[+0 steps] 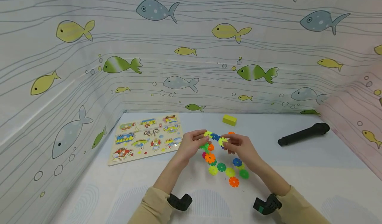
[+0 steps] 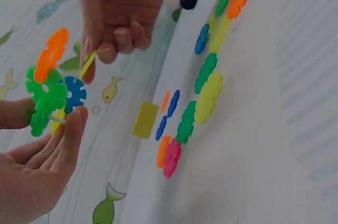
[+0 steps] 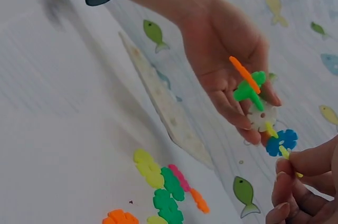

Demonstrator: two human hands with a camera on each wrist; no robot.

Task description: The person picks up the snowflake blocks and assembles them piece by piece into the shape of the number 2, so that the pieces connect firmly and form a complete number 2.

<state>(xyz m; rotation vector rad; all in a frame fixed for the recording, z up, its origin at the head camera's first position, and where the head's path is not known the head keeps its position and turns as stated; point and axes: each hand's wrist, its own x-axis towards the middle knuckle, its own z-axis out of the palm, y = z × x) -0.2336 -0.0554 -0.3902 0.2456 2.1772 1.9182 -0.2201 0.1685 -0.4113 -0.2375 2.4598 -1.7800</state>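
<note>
My left hand point(image 1: 191, 145) holds a small chain of notched plastic snowflake discs, with fingers and thumb around its near end. In the left wrist view the chain shows an orange disc point(image 2: 52, 55), green discs point(image 2: 47, 89) and a blue disc point(image 2: 75, 94). A whitish disc point(image 3: 261, 115) sits against the left fingers in the right wrist view. Between thumb and fingertips, my right hand point(image 1: 240, 147) pinches a yellow disc point(image 2: 88, 64) edge-on, right at the blue disc's rim. Both hands are raised above the table.
Loose discs lie below the hands, among them an orange one point(image 1: 234, 182), a green one point(image 1: 221, 167) and a blue one point(image 1: 237, 162). A wooden vehicle puzzle board point(image 1: 138, 155) lies left, a yellow block point(image 1: 229, 120) behind, a black microphone point(image 1: 304, 134) right. Fish-patterned cloth point(image 1: 209, 64) hangs behind.
</note>
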